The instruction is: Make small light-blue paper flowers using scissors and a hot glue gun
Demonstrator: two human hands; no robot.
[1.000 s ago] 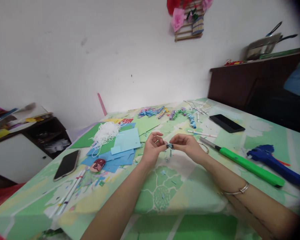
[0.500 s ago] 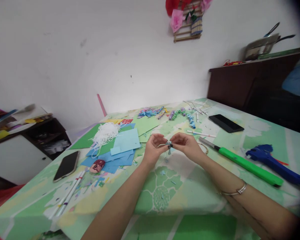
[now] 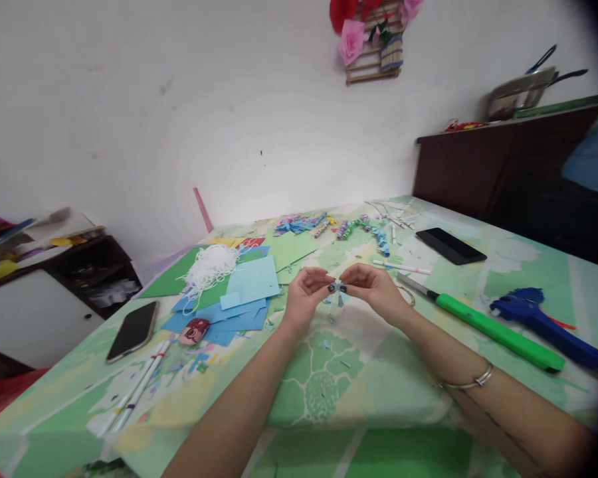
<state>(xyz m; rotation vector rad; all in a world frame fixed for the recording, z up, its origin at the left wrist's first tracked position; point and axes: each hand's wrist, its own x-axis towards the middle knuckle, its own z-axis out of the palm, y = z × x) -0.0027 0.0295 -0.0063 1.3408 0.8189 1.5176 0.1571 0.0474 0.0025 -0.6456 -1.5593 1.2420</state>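
Both hands meet over the middle of the tablecloth. With thumb and fingers pinched, my left hand grips one side of a small light blue paper piece. My right hand pinches its other side, the two thumb tips nearly touching. Part of the piece hangs below the thumbs; the rest is hidden by fingers. To the left lie light blue paper sheets and a heap of white string. Beside my right wrist is a green utility knife with its blade out.
A blue glue gun lies at the right, near a black phone. Another phone and white pens are at the left. Curled paper strips lie at the back. A dark cabinet stands beyond the right edge.
My thumbs have drawn slightly apart and turned, so more of the light blue paper piece shows between and below them. The things on the table have not moved.
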